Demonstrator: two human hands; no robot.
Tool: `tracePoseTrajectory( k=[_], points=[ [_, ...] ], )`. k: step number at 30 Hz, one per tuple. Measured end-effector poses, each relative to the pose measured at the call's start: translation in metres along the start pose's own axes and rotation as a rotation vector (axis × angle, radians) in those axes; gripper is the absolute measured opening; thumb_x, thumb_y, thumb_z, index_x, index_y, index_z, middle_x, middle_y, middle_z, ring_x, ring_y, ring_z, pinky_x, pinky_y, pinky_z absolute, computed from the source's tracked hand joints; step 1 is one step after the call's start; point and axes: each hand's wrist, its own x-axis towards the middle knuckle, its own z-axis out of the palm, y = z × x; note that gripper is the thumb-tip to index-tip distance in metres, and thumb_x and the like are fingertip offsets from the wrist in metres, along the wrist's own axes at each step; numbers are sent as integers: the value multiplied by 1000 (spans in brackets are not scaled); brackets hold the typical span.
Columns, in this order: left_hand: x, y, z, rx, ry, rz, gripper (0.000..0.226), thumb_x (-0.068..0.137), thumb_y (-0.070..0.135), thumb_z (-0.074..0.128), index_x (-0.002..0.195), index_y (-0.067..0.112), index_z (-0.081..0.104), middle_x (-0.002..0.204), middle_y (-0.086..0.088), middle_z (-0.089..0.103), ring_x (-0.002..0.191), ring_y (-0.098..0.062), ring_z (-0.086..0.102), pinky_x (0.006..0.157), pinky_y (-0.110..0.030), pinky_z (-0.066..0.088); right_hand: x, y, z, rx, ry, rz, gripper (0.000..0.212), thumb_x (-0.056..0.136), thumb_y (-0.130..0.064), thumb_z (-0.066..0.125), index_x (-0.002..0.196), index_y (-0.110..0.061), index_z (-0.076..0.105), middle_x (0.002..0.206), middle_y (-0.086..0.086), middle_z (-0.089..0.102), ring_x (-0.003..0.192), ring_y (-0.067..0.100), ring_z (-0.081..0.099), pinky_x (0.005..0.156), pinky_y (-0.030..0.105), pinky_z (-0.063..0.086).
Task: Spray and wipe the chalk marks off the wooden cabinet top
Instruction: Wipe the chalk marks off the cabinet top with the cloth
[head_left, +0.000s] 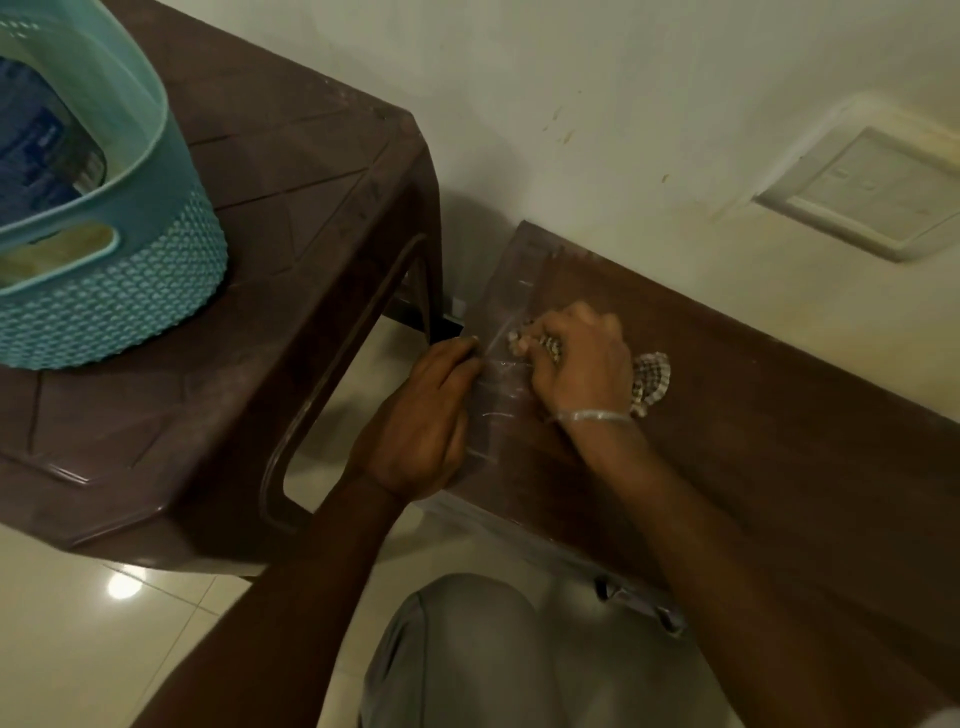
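Observation:
The low wooden cabinet top (753, 415) runs along the wall at the right. Faint white chalk marks (506, 387) streak its left end. My right hand (576, 358) is closed on a patterned checked cloth (652, 382) and presses it onto the wood beside the marks; part of the cloth sticks out behind the hand. My left hand (421, 415) rests on the cabinet's left edge, fingers gripping the corner, holding nothing else. No spray bottle shows clearly.
A brown plastic table (291, 218) stands to the left, close to the cabinet. On it sits a teal basket (124, 291) with a blue container inside. A switch plate (872, 192) is on the wall. My grey-clad knee (478, 649) is below.

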Motion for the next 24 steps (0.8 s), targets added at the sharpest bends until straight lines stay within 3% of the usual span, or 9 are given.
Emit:
tracePoseTrajectory(
  k=[4,7,11,14,19,24],
  points=[
    [-2,-1,3,6,35,-73,54,95,20,35,140,-6,49,151,-23,42,140,-32,39,114,-38,36,-17,-1,-2,-1,-23,-53,7,83,-33,67,90,-31,67,97,-6,60,91,23,50,71,37,46],
    [-1,1,3,3,27,-167,63,93,28,30,147,-1,42,157,-19,36,143,-28,36,114,-31,28,21,5,-1,-2,0,35,5,85,-33,65,89,-32,67,99,-5,60,96,28,51,74,40,48],
    [-2,1,2,-31,6,-228,69,91,35,27,149,1,40,154,-18,42,142,-28,41,115,-28,25,29,1,-2,16,-8,126,6,87,-34,65,92,-32,69,102,-2,60,98,29,51,76,39,46],
    [-3,2,2,-86,41,-267,62,93,28,32,148,1,43,150,-18,48,139,-28,46,115,-30,31,-18,-9,-1,13,-8,64,5,86,-32,65,90,-33,67,97,-5,58,92,24,49,73,38,46],
    [-3,7,0,-146,150,-386,55,91,21,36,141,3,53,131,-17,64,116,-28,63,102,-36,48,-53,-17,-3,-6,-47,-44,7,84,-36,64,90,-32,66,97,-8,58,92,21,48,72,37,45],
    [0,10,-1,-205,265,-481,44,90,19,36,116,8,71,99,-6,74,84,-15,67,79,-41,56,-11,-22,0,-4,-26,117,7,86,-33,65,92,-31,69,98,-4,59,95,27,50,75,38,46]
  ],
)
